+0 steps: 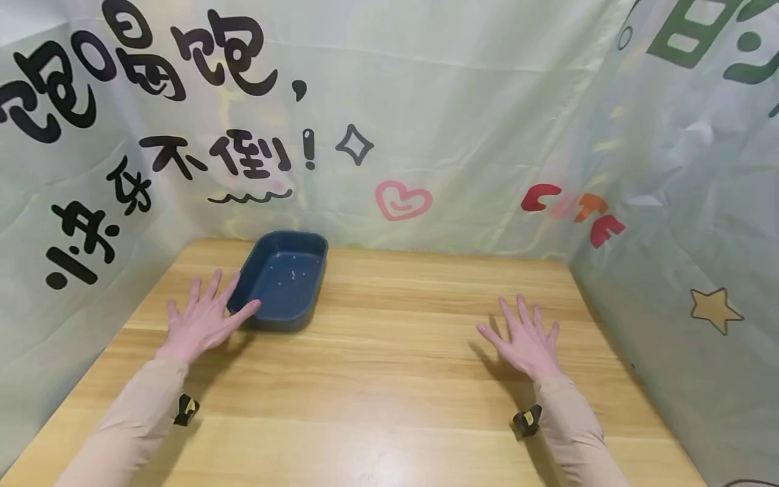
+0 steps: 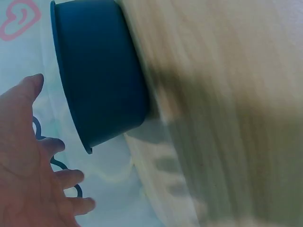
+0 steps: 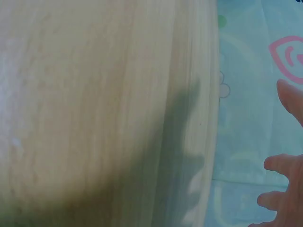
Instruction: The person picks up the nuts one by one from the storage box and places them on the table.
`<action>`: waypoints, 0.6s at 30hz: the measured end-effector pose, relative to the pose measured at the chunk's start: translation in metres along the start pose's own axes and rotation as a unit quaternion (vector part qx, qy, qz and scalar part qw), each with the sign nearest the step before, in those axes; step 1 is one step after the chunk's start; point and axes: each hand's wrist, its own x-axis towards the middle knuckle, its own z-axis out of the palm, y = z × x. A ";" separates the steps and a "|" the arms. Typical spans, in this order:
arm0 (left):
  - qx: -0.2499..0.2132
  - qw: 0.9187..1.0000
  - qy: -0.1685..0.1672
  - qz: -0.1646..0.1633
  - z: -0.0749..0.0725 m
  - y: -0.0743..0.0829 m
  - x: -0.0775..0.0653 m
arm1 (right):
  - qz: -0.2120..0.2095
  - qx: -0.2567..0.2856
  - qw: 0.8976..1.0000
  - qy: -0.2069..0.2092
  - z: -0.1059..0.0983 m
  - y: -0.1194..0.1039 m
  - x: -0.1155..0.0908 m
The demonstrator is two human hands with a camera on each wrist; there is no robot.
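A dark blue rectangular basin [image 1: 276, 314] with rounded corners stands at the back left of the table; a few small pale specks show on its floor. My left hand [image 1: 201, 321] is spread with straight fingers at the basin's near left side. In the left wrist view a gap shows between that hand [image 2: 28, 161] and the basin's wall [image 2: 99, 75]. Over the right part of the table, my right hand [image 1: 526, 341] is spread too, holding nothing, with its shadow on the wood. Only part of its fingers [image 3: 279, 164] shows in the right wrist view.
The wooden table [image 1: 389, 379] is bounded at the back and sides by a pale printed curtain [image 1: 475, 135] with lettering, a heart and a star. Small dark wrist devices [image 1: 186, 410] sit under both sleeves. A dark cord [image 1: 745, 482] shows at the lower right corner.
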 end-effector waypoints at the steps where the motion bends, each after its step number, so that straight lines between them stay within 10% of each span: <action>1: -0.004 1.000 -0.007 -0.001 -0.001 0.000 0.002 | 0.001 0.002 1.000 -0.002 -0.001 0.000 0.000; 12: -0.103 0.985 -0.141 -0.004 -0.026 -0.002 0.048 | 0.011 0.078 0.996 -0.043 -0.010 0.003 0.003; 18: -0.178 0.959 -0.214 -0.057 -0.039 -0.004 0.065 | 0.010 0.093 0.994 -0.057 -0.011 0.003 0.000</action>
